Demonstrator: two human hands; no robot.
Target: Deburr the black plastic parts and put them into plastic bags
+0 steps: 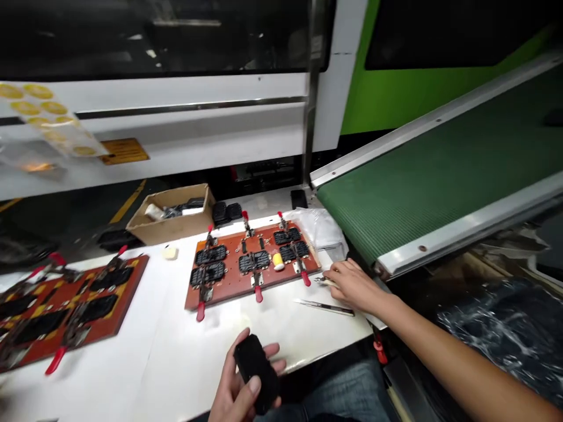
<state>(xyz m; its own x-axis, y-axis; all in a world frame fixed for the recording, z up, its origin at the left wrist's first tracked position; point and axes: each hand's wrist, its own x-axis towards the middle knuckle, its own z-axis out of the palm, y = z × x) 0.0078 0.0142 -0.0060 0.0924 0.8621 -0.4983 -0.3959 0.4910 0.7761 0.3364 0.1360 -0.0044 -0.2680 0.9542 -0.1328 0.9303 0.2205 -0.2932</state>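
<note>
In the lower middle, my left hand grips a black rectangular plastic part, thumb on its face and fingers around its edges. My right hand reaches to the table's right side, its fingers closed over a small pair of pliers with metal jaws; the palm covers part of the handles. Just below it lies a slim craft knife. Left of that hand is a reddish-brown fixture board with red-handled toggle clamps and several black parts seated on it. A yellow-and-white spool-like piece stands on the board.
A second clamp board sits at left. Behind are a cardboard box of small items, black parts and a clear plastic bag. A green conveyor belt rises at right, its metal frame close to my right hand.
</note>
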